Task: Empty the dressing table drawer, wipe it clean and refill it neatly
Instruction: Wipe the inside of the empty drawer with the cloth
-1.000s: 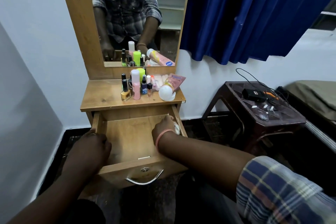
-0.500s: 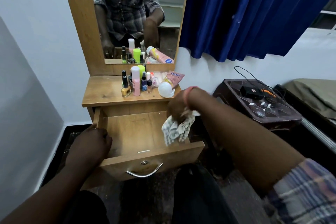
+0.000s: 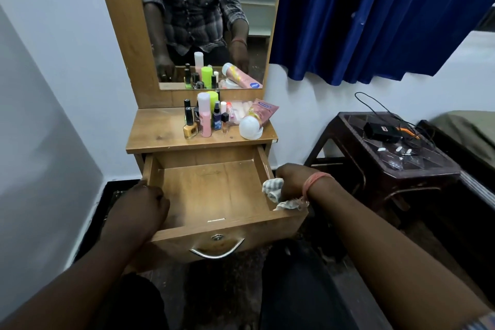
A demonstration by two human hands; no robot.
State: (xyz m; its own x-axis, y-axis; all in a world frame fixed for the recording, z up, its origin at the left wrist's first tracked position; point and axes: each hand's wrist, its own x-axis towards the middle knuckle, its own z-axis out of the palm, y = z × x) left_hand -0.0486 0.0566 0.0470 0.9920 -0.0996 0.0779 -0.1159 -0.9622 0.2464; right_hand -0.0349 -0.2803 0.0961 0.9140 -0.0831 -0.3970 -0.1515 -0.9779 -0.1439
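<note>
The wooden drawer (image 3: 214, 190) of the dressing table is pulled out, and nothing lies on its floor. My left hand (image 3: 139, 206) grips the drawer's left front corner. My right hand (image 3: 292, 182) holds a crumpled pale cloth (image 3: 276, 190) against the top of the drawer's right side wall near the front. On the table top (image 3: 155, 131) stand several cosmetics: nail polish bottles (image 3: 189, 126), a pink bottle (image 3: 205, 118), a green bottle, a small blue bottle (image 3: 217, 118), and a pink tube with a white cap (image 3: 254, 122) lying on its side.
A mirror (image 3: 203, 21) rises behind the table top. A blue curtain (image 3: 375, 13) hangs to the right. A dark side table (image 3: 348, 131) with a black device, cable and small bits stands right of the drawer, with a bed edge beyond. White walls close the left side.
My right hand went from the drawer's back right corner, lifted out with the cloth dangling, then came down onto the right side wall. The left hand stayed on the drawer.
</note>
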